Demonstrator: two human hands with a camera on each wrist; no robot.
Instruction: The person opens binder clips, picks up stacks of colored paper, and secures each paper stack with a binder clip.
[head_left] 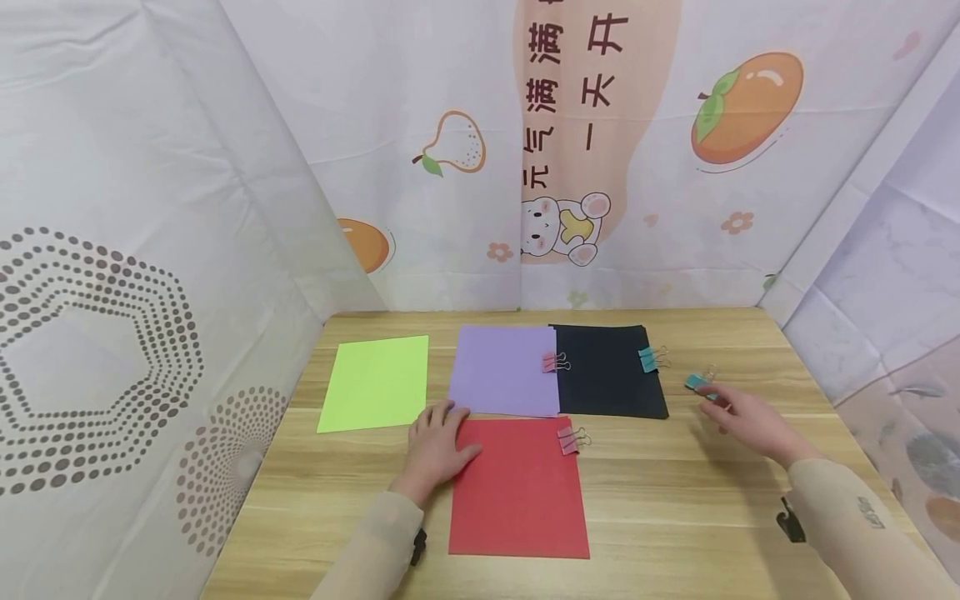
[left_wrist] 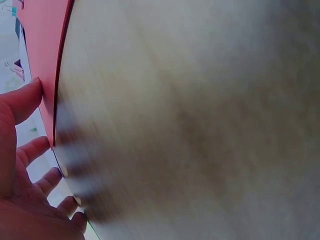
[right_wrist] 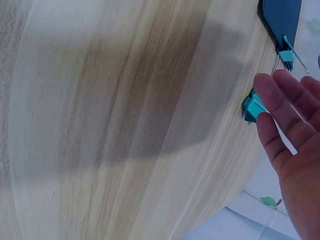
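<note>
My left hand (head_left: 435, 444) rests flat with spread fingers at the upper left corner of a stack of red paper (head_left: 521, 500). Its thumb lies on the red sheets; the other fingertips touch the wooden table. A pink binder clip (head_left: 570, 440) grips the red stack's upper right edge. At the right, my right hand (head_left: 750, 419) reaches a loose teal binder clip (head_left: 697, 382) on the table. In the right wrist view the thumb and forefinger stand apart on either side of this teal clip (right_wrist: 254, 108). Whether they touch it is hard to see.
Behind the red stack lie purple paper (head_left: 502, 371) with a pink clip (head_left: 551, 362) and black paper (head_left: 607, 371) with a teal clip (head_left: 649, 359). A yellow-green sheet (head_left: 375, 383) lies left. Printed curtains (head_left: 450, 250) border the wooden table (head_left: 652, 517).
</note>
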